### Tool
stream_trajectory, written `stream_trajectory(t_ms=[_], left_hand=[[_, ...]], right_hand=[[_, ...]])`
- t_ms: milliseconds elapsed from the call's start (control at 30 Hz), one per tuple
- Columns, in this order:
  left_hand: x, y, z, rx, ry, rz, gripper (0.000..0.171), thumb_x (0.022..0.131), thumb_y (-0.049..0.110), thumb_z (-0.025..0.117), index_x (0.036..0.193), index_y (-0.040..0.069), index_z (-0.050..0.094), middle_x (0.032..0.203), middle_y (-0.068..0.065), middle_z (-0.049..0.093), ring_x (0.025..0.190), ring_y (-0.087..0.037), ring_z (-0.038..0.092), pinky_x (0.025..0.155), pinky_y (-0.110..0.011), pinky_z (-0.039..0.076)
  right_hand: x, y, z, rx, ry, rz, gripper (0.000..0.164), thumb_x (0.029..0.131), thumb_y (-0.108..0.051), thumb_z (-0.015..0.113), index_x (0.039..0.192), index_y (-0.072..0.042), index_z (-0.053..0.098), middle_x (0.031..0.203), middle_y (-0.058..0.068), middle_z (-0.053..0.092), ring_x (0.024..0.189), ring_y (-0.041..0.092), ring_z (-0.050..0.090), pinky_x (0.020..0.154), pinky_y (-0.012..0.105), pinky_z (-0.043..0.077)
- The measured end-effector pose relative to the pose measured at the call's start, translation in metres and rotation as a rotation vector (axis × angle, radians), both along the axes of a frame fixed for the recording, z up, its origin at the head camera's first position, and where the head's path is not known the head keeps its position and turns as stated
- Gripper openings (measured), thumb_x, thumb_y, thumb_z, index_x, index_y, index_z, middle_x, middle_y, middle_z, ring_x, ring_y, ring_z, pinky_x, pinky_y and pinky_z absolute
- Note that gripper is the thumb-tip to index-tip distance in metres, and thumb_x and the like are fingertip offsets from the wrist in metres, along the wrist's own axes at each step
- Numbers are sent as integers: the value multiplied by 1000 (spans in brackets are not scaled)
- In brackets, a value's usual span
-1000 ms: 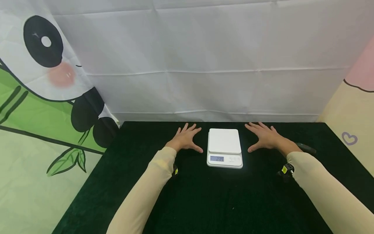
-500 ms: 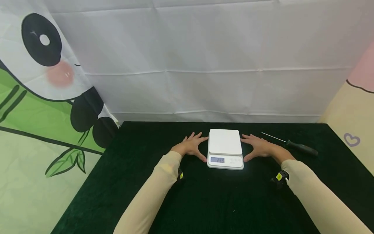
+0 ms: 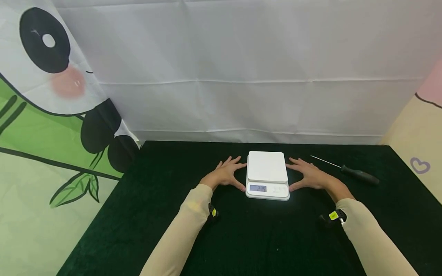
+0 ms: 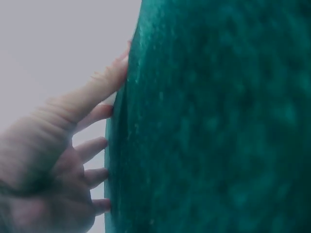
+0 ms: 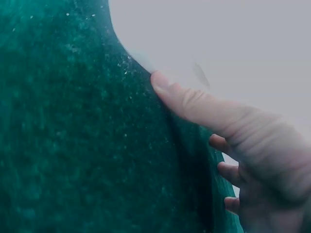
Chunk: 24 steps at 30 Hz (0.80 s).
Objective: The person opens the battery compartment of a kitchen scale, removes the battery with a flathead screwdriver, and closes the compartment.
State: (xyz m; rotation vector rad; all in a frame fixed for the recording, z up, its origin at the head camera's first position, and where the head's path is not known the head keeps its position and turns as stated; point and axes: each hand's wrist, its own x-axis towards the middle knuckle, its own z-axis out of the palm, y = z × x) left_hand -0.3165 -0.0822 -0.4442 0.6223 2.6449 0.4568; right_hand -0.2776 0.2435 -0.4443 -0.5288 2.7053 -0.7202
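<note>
A white digital kitchen scale (image 3: 267, 168) lies flat on the dark green cloth, its small display showing digits. At its left side is my left hand (image 3: 224, 174), fingers spread, with thumb and index fingertips right at the edge. My right hand (image 3: 309, 175) mirrors it on the other side, thumb tip close to the lower right corner. In the left wrist view, the left hand's thumb (image 4: 99, 87) stretches along the cloth with the other fingers apart below it. The right wrist view has the right thumb (image 5: 189, 102) at the pale rounded edge of the scale (image 5: 160, 29).
A screwdriver (image 3: 359, 175) with a dark handle and thin shaft lies right of the right hand. Behind the green-covered table (image 3: 262, 237) hangs a white cloth backdrop (image 3: 221, 96). A printed cartoon sheet (image 3: 69, 134) is at the left.
Both hands have moved inward from apart to the scale's two sides. The right forearm no longer covers the screwdriver. Over the last half second the hands have hardly moved.
</note>
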Motion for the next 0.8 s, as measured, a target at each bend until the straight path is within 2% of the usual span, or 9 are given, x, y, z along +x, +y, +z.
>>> stream_trajectory(t_ms=[167, 400, 600, 800], left_hand=[[6, -4, -3, 38, 13, -7, 94, 73, 48, 83, 152, 28, 35, 165, -2, 10, 152, -31, 0, 119, -58, 2], [12, -7, -1, 67, 8, 18, 94, 73, 45, 84, 152, 26, 37, 165, -2, 11, 152, -31, -1, 118, -58, 1], [12, -5, 0, 49, 25, 27, 93, 72, 49, 83, 151, 29, 37, 165, 0, 10, 152, -32, -1, 117, -61, -1], [10, -4, 2, 53, 0, 42, 91, 73, 55, 80, 150, 32, 38, 165, 4, 13, 152, -32, -1, 116, -63, -3]], right_hand=[[5, 3, -4, -14, 28, -3, 97, 75, -50, 80, 149, -5, 37, 161, 25, 13, 145, 52, 2, 110, 71, 0], [10, 3, -6, -11, 71, -4, 93, 77, -51, 78, 150, -9, 38, 161, 24, 13, 145, 53, 3, 109, 72, 3], [9, 6, -8, 1, 85, -9, 92, 78, -53, 77, 150, -11, 39, 161, 22, 15, 145, 52, 5, 108, 74, 6], [8, 13, -6, -40, 61, -5, 88, 80, -52, 75, 149, -10, 40, 160, 23, 19, 145, 53, 6, 106, 76, 8]])
